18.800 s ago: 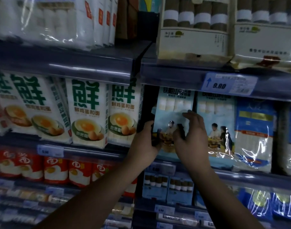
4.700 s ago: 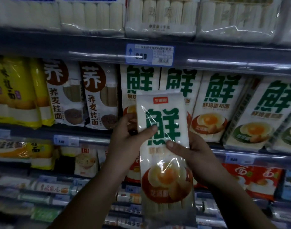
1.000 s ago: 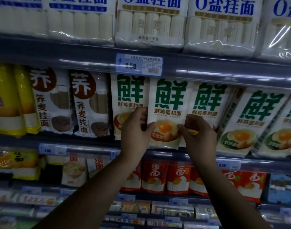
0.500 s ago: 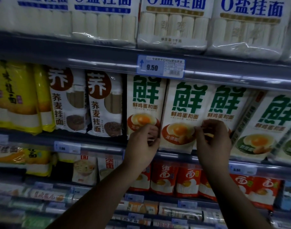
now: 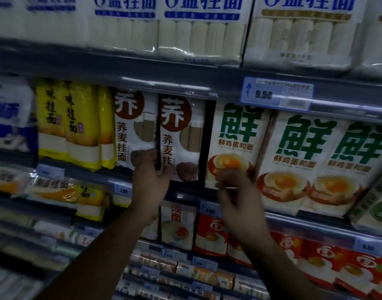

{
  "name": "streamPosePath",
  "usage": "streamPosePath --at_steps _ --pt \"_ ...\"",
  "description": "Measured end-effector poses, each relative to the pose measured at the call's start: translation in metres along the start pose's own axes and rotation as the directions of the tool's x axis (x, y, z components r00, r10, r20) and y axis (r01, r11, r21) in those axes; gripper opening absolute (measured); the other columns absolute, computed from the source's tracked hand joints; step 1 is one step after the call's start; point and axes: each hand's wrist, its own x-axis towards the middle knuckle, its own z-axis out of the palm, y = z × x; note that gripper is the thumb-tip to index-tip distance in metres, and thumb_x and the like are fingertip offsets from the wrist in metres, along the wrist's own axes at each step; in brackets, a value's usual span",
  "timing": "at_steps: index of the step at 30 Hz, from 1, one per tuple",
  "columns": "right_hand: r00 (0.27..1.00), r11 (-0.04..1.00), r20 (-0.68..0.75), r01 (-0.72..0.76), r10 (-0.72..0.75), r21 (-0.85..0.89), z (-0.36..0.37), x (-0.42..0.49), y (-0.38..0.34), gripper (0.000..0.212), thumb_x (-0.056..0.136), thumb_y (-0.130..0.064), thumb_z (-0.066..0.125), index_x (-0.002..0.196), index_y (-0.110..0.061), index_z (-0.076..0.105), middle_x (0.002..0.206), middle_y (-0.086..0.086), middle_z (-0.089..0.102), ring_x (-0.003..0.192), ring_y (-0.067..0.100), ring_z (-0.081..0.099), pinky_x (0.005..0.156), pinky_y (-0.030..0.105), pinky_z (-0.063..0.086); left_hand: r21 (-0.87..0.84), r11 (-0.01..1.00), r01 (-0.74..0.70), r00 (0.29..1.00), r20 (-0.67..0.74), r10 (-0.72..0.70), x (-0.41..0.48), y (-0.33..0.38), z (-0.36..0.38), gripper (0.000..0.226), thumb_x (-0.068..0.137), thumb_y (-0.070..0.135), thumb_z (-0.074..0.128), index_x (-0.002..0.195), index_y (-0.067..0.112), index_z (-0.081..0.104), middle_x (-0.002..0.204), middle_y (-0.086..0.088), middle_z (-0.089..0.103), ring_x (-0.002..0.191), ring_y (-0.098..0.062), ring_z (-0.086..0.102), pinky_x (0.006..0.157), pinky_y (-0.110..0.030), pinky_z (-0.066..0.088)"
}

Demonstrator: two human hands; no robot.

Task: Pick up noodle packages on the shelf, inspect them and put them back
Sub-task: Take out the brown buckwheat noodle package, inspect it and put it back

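Observation:
Two white buckwheat noodle packages with brown round labels stand side by side on the middle shelf. My left hand grips the left edge of the right buckwheat noodle package: fingers reach into the dark gap beside the left one, and the thumb lies on its front. To the right stand white egg noodle packages with green lettering. My right hand hovers, blurred, in front of the bottom of the leftmost one, fingers curled, holding nothing.
Yellow noodle packages stand left of the buckwheat ones. Large white bundles fill the shelf above, with a 9.50 price tag on its edge. Red and white packages line the shelf below.
Both hands have left the egg noodle package, which stands back on the shelf. They moved left; my left hand now grips a buckwheat package. The view shifted left as well.

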Motion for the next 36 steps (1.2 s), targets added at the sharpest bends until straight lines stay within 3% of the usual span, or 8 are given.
streamPosePath --at_steps 6,12,18,23,26,28,32,36 --pt "0.972 0.999 0.234 -0.011 0.018 -0.03 0.063 0.042 -0.011 0.069 0.093 -0.008 0.058 0.157 -0.009 0.033 0.146 0.01 0.052 0.128 0.024 0.058 0.097 0.022 0.047 0.088 0.996 0.001 0.992 0.128 -0.013 0.015 0.002 0.004 0.05 0.09 0.032 0.066 0.138 0.024 0.054 0.132 0.0 0.068 0.122 -0.019 0.063 0.094 -0.028 0.048" --pt "0.974 0.976 0.105 -0.206 0.199 0.067 0.092 0.057 -0.021 0.084 0.085 -0.026 0.06 0.158 -0.007 0.023 0.148 0.014 0.053 0.135 0.029 0.056 0.106 0.046 0.056 0.075 0.996 0.05 0.984 0.169 -0.063 0.03 0.002 0.006 0.044 0.094 0.027 0.065 0.135 0.016 0.054 0.131 -0.007 0.067 0.122 -0.026 0.061 0.094 -0.028 0.044" --pt "0.965 0.96 0.029 -0.263 0.261 0.093 0.092 0.053 -0.033 0.07 0.079 -0.021 0.053 0.148 -0.018 0.042 0.134 0.004 0.064 0.121 0.023 0.065 0.093 0.041 0.062 0.144 0.989 -0.031 0.995 0.098 0.017 0.039 -0.011 0.004 0.034 0.09 0.027 0.069 0.123 0.018 0.066 0.118 -0.007 0.074 0.114 -0.029 0.065 0.097 -0.043 0.055" --pt "0.954 0.956 -0.115 -0.262 0.277 0.131 0.099 0.045 -0.038 0.034 0.098 -0.014 0.058 0.12 -0.039 0.047 0.106 -0.015 0.066 0.092 0.001 0.063 0.07 0.012 0.048 -0.03 0.996 -0.078 0.981 0.176 0.082 0.04 -0.024 -0.012 0.032 0.088 0.034 0.073 0.118 0.021 0.071 0.116 0.001 0.076 0.11 -0.019 0.07 0.095 -0.044 0.058" --pt "0.93 0.949 -0.212 -0.267 0.299 0.167 0.101 0.039 -0.039 0.023 0.1 -0.021 0.061 0.121 -0.029 0.058 0.101 -0.019 0.068 0.091 -0.003 0.066 0.076 0.023 0.058 -0.164 0.984 -0.063 0.965 0.242 0.102 0.039 -0.026 -0.024 0.023 0.091 0.031 0.07 0.113 0.024 0.071 0.112 0.01 0.075 0.103 -0.001 0.07 0.086 -0.025 0.06" --pt "0.924 0.949 -0.239 -0.26 0.298 0.178 0.102 0.039 -0.045 0.034 0.1 -0.024 0.062 0.134 -0.024 0.061 0.108 -0.016 0.072 0.096 -0.002 0.069 0.079 0.025 0.061 -0.234 0.971 -0.039 0.957 0.27 0.103 0.042 -0.023 -0.031 0.015 0.092 0.027 0.071 0.106 0.026 0.068 0.103 0.016 0.073 0.093 0.01 0.068 0.074 -0.013 0.057" --pt "0.919 0.958 -0.282 -0.238 0.275 0.157 0.098 0.039 -0.051 0.031 0.1 -0.022 0.063 0.131 -0.027 0.062 0.101 -0.026 0.066 0.09 -0.017 0.063 0.072 0.01 0.055 -0.331 0.944 -0.011 0.943 0.312 0.12 0.044 -0.016 -0.042 0.018 0.092 0.026 0.072 0.107 0.02 0.066 0.104 0.011 0.075 0.096 0.003 0.071 0.076 -0.018 0.058" --pt "0.903 0.952 -0.314 -0.244 0.292 0.184 0.098 0.026 -0.05 0.025 0.101 -0.025 0.064 0.125 -0.028 0.067 0.113 -0.015 0.074 0.106 -0.004 0.068 0.089 0.028 0.062 -0.382 0.924 0.029 0.923 0.366 0.123 0.035 -0.015 -0.056 0.019 0.091 0.024 0.071 0.108 0.019 0.065 0.107 0.008 0.076 0.096 -0.001 0.073 0.073 -0.02 0.061"
